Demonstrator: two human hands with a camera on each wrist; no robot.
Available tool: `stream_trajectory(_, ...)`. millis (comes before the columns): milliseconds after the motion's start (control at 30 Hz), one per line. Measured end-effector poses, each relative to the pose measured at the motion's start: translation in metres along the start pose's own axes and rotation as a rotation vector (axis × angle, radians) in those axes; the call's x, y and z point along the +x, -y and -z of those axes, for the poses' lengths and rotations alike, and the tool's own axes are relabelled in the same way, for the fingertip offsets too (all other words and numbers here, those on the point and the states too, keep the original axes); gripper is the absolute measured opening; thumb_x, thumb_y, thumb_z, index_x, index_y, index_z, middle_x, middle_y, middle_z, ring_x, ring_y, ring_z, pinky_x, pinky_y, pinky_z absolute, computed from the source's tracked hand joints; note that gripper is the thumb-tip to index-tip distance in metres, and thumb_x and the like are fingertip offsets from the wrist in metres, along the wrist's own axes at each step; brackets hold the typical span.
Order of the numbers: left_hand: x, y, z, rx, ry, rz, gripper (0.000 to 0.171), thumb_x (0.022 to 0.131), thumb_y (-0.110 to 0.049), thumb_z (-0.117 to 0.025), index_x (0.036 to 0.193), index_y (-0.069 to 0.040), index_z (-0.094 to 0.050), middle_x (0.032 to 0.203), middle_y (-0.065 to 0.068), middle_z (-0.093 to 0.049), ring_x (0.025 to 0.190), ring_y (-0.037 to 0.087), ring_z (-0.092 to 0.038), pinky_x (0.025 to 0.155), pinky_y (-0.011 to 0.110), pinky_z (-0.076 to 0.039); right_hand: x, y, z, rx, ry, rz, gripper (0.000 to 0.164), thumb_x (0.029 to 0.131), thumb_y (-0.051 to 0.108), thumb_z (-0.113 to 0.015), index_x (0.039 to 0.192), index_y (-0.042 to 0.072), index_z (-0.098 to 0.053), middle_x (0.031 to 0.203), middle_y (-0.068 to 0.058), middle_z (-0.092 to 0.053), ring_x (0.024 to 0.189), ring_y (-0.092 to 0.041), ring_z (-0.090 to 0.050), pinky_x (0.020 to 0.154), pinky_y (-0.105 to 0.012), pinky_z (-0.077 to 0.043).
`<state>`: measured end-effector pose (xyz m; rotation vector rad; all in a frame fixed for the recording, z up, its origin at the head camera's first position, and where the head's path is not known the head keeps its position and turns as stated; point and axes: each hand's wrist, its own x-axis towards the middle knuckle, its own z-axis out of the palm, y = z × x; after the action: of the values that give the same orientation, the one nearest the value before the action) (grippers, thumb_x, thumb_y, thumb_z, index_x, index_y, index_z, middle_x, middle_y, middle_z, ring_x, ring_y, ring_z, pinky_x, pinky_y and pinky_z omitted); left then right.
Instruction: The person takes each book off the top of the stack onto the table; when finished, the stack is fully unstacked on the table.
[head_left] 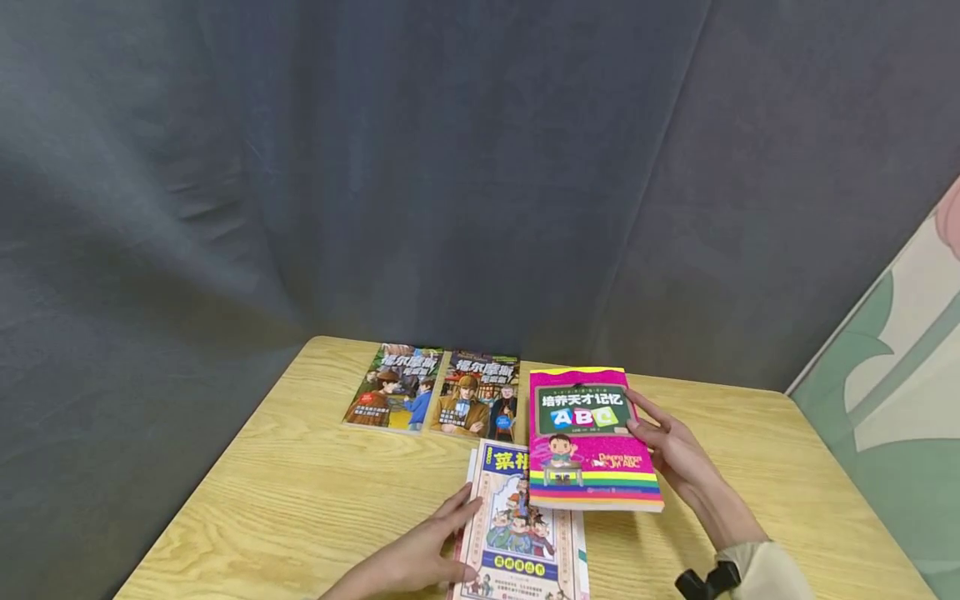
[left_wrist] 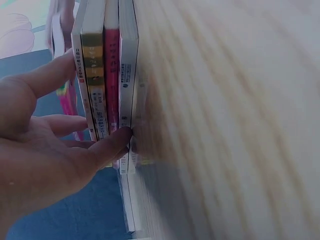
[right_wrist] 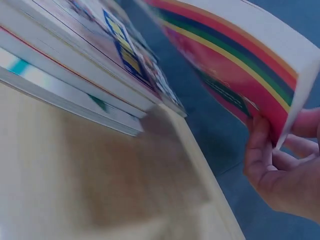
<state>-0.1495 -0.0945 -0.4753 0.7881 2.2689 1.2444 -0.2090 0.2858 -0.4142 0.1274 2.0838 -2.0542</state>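
Observation:
My right hand [head_left: 678, 446] pinches a pink ABC book [head_left: 555, 454] by its right edge, thumb on the cover. In the right wrist view the book [right_wrist: 235, 65] is held up apart from a stack of books [right_wrist: 75, 65], its pages bending slightly. In the head view it overlaps the upper right of that stack [head_left: 517, 533], whose top book has a cream cover with cartoon figures. My left hand [head_left: 423, 546] lies along the stack's left side. Its fingertips touch the spines [left_wrist: 100, 95] in the left wrist view, one low by the bottom book.
Two detective comic books, one with a blue-coated figure [head_left: 393, 387] and one with a brown-coated figure [head_left: 476, 396], lie side by side at the back of the wooden table [head_left: 300, 483]. A dark curtain [head_left: 450, 167] hangs behind the table, and a patterned panel [head_left: 885, 400] stands right.

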Motion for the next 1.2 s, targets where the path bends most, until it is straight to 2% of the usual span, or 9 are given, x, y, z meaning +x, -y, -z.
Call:
stream_trajectory(200, 0.002, 0.003, 0.0, -0.027, 0.011, -0.007, 0.082, 0.085, -0.025, -0.073, 0.153, -0.014, -0.028, 0.161, 0.009, -0.008, 0.142, 0.041, -0.016, 0.108, 0.054, -0.03, 0.034, 0.016, 0.006, 0.006, -0.026, 0.019, 0.065, 0.102, 0.02, -0.049, 0.156, 0.021, -0.014, 0.117, -0.005, -0.055, 0.093, -0.013, -0.065, 0.08, -0.033, -0.056)
stream_trajectory(433, 0.001, 0.003, 0.0, -0.038, 0.016, -0.003, 0.082, 0.084, -0.023, -0.073, 0.153, -0.012, -0.028, 0.161, 0.011, -0.008, 0.142, 0.043, -0.016, 0.108, 0.053, -0.03, 0.073, 0.009, 0.009, -0.001, -0.101, 0.02, 0.063, 0.101, 0.018, -0.051, 0.155, 0.019, -0.02, 0.108, 0.001, -0.062, 0.087, -0.008, -0.064, 0.074, -0.027, -0.054)
stream_trajectory(500, 0.001, 0.003, 0.0, -0.044, 0.021, -0.006, 0.082, 0.084, -0.022, -0.073, 0.153, -0.011, -0.028, 0.161, 0.012, -0.008, 0.142, 0.044, -0.016, 0.108, 0.053, -0.03, 0.081, 0.005, 0.01, -0.005, -0.118, 0.013, 0.062, 0.101, 0.017, -0.05, 0.155, 0.02, -0.02, 0.11, -0.001, -0.061, 0.087, -0.007, -0.063, 0.074, -0.027, -0.053)
stream_trajectory(567, 0.001, 0.002, 0.0, -0.031, 0.023, -0.009, 0.082, 0.085, -0.022, -0.073, 0.153, -0.013, -0.028, 0.161, 0.012, -0.009, 0.141, 0.044, -0.018, 0.108, 0.052, -0.031, 0.088, 0.0, 0.011, -0.022, -0.127, 0.016, 0.061, 0.101, 0.016, -0.049, 0.155, 0.021, -0.02, 0.119, -0.01, -0.059, 0.087, -0.008, -0.063, 0.074, -0.026, -0.053)
stream_trajectory(667, 0.0, 0.003, 0.0, -0.021, 0.021, -0.014, 0.082, 0.085, -0.024, -0.072, 0.153, -0.014, -0.029, 0.161, 0.012, -0.01, 0.141, 0.044, -0.019, 0.108, 0.052, -0.031, 0.097, -0.008, 0.011, -0.088, -0.133, 0.041, 0.059, 0.102, 0.016, -0.046, 0.155, 0.021, -0.021, 0.135, -0.023, -0.049, 0.087, -0.009, -0.064, 0.074, -0.026, -0.054)
stream_trajectory(767, 0.001, 0.003, -0.001, -0.014, 0.022, -0.01, 0.082, 0.085, -0.026, -0.072, 0.153, -0.015, -0.029, 0.161, 0.011, -0.01, 0.141, 0.044, -0.018, 0.109, 0.053, -0.03, 0.103, -0.015, 0.012, -0.169, -0.146, 0.051, 0.057, 0.103, 0.016, -0.045, 0.155, 0.019, -0.022, 0.141, -0.029, -0.041, 0.086, -0.01, -0.064, 0.072, -0.026, -0.055)
stream_trajectory(933, 0.001, 0.005, 0.0, -0.018, 0.02, -0.021, 0.081, 0.085, -0.027, -0.072, 0.153, -0.015, -0.029, 0.161, 0.013, -0.01, 0.141, 0.045, -0.017, 0.11, 0.048, -0.031, 0.108, -0.027, 0.012, -0.295, -0.171, 0.029, 0.057, 0.102, 0.013, -0.047, 0.154, 0.014, -0.024, 0.136, -0.034, -0.044, 0.088, -0.017, -0.064, 0.071, -0.029, -0.056)
stream_trajectory(1100, 0.002, 0.006, 0.001, -0.04, 0.022, -0.026, 0.081, 0.086, -0.027, -0.072, 0.153, -0.015, -0.029, 0.16, 0.014, -0.01, 0.141, 0.045, -0.015, 0.11, 0.043, -0.032, 0.11, -0.035, 0.011, -0.532, -0.196, 0.046, 0.055, 0.101, 0.012, -0.049, 0.151, 0.006, -0.028, 0.129, -0.037, -0.046, 0.096, -0.033, -0.061, 0.077, -0.038, -0.055)
stream_trajectory(1200, 0.001, 0.005, 0.001, -0.045, 0.023, -0.013, 0.08, 0.085, -0.024, -0.073, 0.152, -0.015, -0.029, 0.16, 0.015, -0.01, 0.141, 0.045, -0.015, 0.109, 0.045, -0.032, 0.112, -0.038, 0.011, -0.677, -0.182, 0.064, 0.054, 0.102, 0.015, -0.048, 0.151, 0.004, -0.027, 0.122, -0.034, -0.049, 0.096, -0.035, -0.058, 0.079, -0.04, -0.054)
